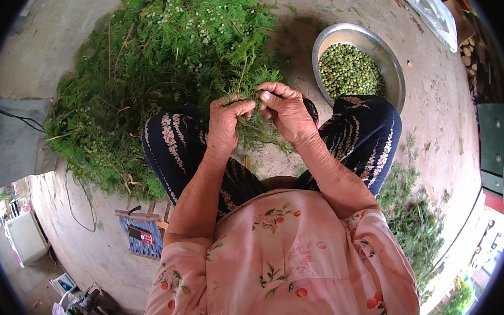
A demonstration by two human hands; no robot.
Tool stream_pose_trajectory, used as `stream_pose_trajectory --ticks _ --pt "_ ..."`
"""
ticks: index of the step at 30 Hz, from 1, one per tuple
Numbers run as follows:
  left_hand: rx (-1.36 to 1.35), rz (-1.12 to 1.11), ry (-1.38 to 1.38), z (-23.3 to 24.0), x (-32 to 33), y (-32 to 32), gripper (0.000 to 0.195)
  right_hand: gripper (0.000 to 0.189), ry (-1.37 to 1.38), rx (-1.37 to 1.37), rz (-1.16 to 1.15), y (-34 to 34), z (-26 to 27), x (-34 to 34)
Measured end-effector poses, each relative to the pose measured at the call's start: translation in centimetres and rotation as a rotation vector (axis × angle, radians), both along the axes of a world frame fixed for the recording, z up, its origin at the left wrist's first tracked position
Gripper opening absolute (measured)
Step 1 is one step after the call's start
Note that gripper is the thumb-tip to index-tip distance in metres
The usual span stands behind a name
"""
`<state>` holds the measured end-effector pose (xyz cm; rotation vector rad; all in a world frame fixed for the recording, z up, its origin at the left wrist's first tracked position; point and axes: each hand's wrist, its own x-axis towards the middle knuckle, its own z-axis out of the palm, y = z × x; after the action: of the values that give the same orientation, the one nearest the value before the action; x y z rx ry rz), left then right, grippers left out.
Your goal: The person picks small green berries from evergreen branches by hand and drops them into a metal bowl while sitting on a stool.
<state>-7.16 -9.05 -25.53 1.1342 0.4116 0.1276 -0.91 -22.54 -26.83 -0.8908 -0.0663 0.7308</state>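
Observation:
My left hand (228,120) grips a green conifer sprig (253,137) between thumb and fingers, above the gap between my knees. Close by on the right, my right hand (287,112) pinches at the sprig's edge with thumb and forefinger; whether a berry is between the fingertips is hidden. A large heap of cut conifer branches (154,52) with pale round berries lies on the floor ahead and to the left. Beyond my right knee a metal basin (397,64) holds many loose green berries (350,70).
More cut greenery (416,232) lies on the concrete floor at the right. A low stool with a woven blue seat (128,228) stands at the left, a dark flat object on it. Cables (66,189) run near the heap. Stacked firewood (468,54) is at the far right.

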Motion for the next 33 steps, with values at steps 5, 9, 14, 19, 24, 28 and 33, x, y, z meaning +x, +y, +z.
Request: stream_pose_trajectory --ticks 5,9,14,19,24,28,33 --pt "-0.057 0.036 0.008 0.5 0.2 -0.3 0.010 0.013 0.202 0.091 -0.055 -0.5 0.1 0.5" --pt "-0.028 0.120 0.093 0.5 0.2 -0.3 0.014 0.011 0.224 0.149 -0.034 -1.0 0.5 0.9" --pt "0.043 0.089 0.065 -0.2 -0.1 0.1 0.015 0.012 0.180 0.141 -0.009 -1.3 1.0 1.5" --pt "0.042 0.177 0.159 -0.6 -0.1 -0.2 0.024 0.006 0.131 -0.050 -0.029 -0.9 1.3 1.3" --pt "0.036 0.142 0.114 0.0 -0.1 -0.3 0.026 0.014 -0.158 -0.347 -0.030 -0.4 1.3 0.6" --pt "0.033 0.064 0.040 0.2 -0.2 -0.1 0.015 0.017 -0.581 -0.586 -0.108 -0.4 1.3 0.8" --pt "0.088 -0.001 0.085 0.0 -0.2 0.0 0.011 0.017 -0.697 -0.593 0.034 -0.8 1.6 1.3"
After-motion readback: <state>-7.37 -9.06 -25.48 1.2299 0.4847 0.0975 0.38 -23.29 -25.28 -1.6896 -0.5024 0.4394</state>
